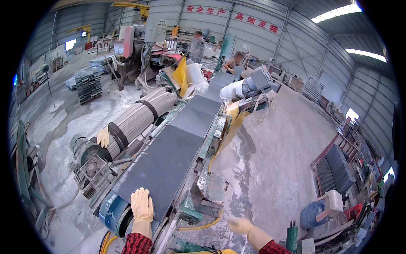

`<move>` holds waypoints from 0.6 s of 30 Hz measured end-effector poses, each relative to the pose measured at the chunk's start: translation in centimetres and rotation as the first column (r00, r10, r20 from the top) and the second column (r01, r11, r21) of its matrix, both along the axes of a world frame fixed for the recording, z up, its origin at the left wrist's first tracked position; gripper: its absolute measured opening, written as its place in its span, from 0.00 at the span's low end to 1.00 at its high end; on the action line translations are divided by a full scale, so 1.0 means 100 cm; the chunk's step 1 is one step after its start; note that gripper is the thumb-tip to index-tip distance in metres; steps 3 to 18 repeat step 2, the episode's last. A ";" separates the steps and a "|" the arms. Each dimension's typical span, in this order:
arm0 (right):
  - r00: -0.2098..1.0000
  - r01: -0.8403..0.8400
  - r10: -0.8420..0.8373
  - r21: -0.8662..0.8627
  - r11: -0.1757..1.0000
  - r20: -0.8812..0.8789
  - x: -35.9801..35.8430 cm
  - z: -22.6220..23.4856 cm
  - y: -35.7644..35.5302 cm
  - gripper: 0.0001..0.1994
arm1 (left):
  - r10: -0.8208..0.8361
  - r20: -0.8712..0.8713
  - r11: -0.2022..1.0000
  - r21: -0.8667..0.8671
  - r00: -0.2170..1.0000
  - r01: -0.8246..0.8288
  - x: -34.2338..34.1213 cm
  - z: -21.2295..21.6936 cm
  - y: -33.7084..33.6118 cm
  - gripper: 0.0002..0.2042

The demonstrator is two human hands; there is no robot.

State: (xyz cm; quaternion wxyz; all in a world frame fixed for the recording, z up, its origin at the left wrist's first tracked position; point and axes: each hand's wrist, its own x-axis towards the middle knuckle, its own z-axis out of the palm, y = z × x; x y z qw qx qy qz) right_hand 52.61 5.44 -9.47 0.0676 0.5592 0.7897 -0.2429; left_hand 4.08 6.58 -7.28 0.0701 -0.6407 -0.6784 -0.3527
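My left hand (142, 205), in a cream rubber glove, lies flat with fingers stretched on the near end of a dark grey stone slab (158, 158). The slab rests on a long conveyor, and more dark slabs (195, 109) lie end to end behind it. A blue end roller (113, 213) sits just left of my left hand. My right hand (240, 225), gloved alike, hovers to the right of the conveyor, near a yellow hose (207, 226) on the machine frame. Motion smears its fingers, and nothing shows in its grasp.
A motor (91, 167) and a strapped bundle of grey strips (139, 112) flank the conveyor's left side, with a loose glove (103, 137) there. Two people (197, 47) stand farther off. Stacked slabs (336, 169) and a blue jug (313, 216) are at right.
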 end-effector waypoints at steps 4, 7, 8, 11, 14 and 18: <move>0.991 -0.095 0.109 -0.174 0.980 0.073 0.032 -0.042 -0.020 0.30 | 0.029 -0.018 1.000 -0.010 0.999 -0.029 -0.005 -0.001 -0.005 0.18; 0.991 -0.095 0.109 -0.174 0.980 0.073 0.032 -0.042 -0.020 0.30 | 0.029 -0.018 1.000 -0.010 0.999 -0.029 -0.005 -0.001 -0.005 0.18; 0.991 -0.095 0.109 -0.174 0.980 0.073 0.032 -0.042 -0.020 0.30 | 0.029 -0.018 1.000 -0.010 0.999 -0.029 -0.005 -0.001 -0.005 0.18; 0.991 -0.095 0.109 -0.174 0.980 0.073 0.032 -0.042 -0.020 0.30 | 0.029 -0.018 1.000 -0.010 0.999 -0.029 -0.005 -0.001 -0.005 0.18; 0.991 -0.095 0.109 -0.174 0.980 0.073 0.032 -0.042 -0.020 0.30 | 0.029 -0.018 1.000 -0.010 0.999 -0.029 -0.005 -0.001 -0.005 0.18; 0.991 -0.095 0.109 -0.174 0.980 0.073 0.032 -0.042 -0.020 0.30 | 0.029 -0.018 1.000 -0.010 0.999 -0.029 -0.005 -0.001 -0.005 0.18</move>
